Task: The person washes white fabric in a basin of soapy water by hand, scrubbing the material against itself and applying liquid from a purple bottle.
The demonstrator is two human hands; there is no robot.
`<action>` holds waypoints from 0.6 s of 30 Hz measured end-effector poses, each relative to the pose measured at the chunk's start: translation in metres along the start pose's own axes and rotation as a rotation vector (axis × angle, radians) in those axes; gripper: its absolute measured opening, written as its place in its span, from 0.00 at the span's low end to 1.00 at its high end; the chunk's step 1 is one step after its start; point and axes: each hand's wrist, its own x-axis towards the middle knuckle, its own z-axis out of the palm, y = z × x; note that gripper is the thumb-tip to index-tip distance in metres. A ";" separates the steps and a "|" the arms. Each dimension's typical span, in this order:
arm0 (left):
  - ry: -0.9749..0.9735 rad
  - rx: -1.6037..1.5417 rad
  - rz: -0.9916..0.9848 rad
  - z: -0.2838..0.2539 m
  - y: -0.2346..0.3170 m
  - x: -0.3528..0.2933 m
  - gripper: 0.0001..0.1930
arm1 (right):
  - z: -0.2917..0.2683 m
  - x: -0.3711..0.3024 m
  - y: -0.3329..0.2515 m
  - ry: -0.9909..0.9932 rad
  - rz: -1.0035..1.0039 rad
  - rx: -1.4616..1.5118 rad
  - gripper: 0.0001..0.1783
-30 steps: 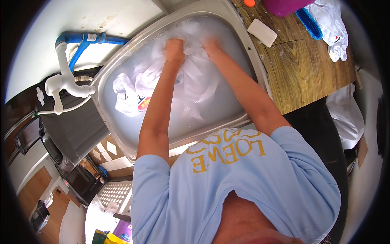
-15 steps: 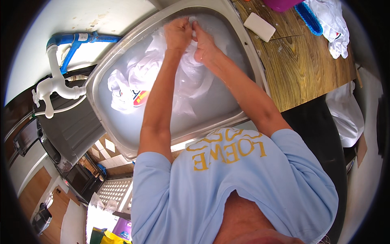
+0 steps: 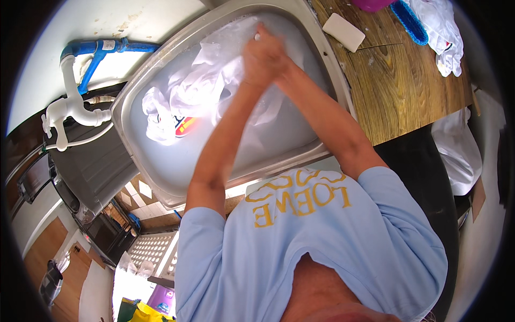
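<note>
A white wet garment (image 3: 206, 78) with a red and yellow print lies bunched in a metal sink basin (image 3: 338, 75) of cloudy water (image 3: 289, 134). Over the far part of the cloth, my left hand (image 3: 258, 63) crosses against my right hand, its fingers smeared by motion. My right hand (image 3: 274, 42) is closed, a bit of white showing at its fingertips; the left hand partly covers it. Both hands are above the water, at the far side of the basin.
A pale soap bar (image 3: 344, 32) rests on the wooden counter (image 3: 407, 86) to the right. Beyond it are a blue brush (image 3: 409, 22), a purple container (image 3: 371, 4) and white clothes (image 3: 442, 35). A white tap (image 3: 72, 115) with blue pipe (image 3: 96, 51) stands left of the basin.
My left hand has shifted right and nearer, now overlapping my right hand, where both were side by side before. The printed garment part stays in place.
</note>
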 end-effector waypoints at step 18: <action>0.064 -0.171 -0.095 -0.018 -0.003 -0.008 0.15 | 0.071 -0.004 0.027 0.621 -0.167 -0.548 0.27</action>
